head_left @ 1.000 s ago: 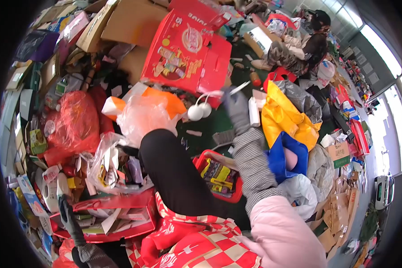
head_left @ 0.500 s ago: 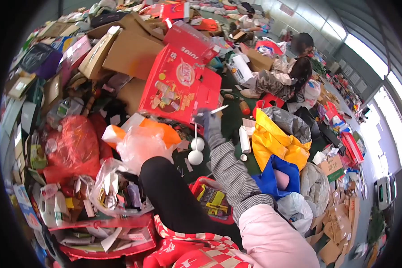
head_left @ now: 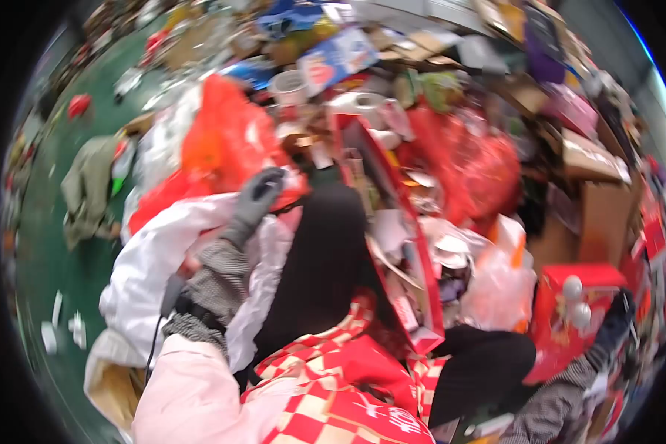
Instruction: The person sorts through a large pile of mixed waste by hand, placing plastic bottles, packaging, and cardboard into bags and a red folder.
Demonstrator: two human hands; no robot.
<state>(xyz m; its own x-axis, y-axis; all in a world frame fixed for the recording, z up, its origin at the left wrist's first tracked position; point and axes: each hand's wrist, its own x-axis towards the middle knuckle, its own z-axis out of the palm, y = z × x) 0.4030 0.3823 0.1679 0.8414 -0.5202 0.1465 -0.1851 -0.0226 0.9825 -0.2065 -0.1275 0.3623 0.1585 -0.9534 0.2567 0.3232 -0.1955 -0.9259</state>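
My right hand [head_left: 619, 314], in a dark glove, is at the far right, over a red carton [head_left: 570, 277]. Two white balls [head_left: 579, 303] hang by this hand, whose fingers are closed on their thin string. My left hand [head_left: 261, 194], in a grey glove, is over a white sack [head_left: 152, 259] near the red plastic bag [head_left: 233, 140]. Blur smears its fingers, and I cannot tell whether they grip anything. A long red box [head_left: 419, 277] filled with papers and scraps lies between my knees.
Crumpled red plastic bags [head_left: 473, 166] and a clear bag [head_left: 499, 288] lie ahead to the right. Cardboard boxes [head_left: 607, 214] are heaped beyond them. On the green floor [head_left: 44, 277] at left are a drab cloth [head_left: 89, 185] and white scraps [head_left: 78, 329].
My view has swung to the left and blurred. The left hand has come into view over the white sack. My right hand, still with the white balls, now appears at the far right.
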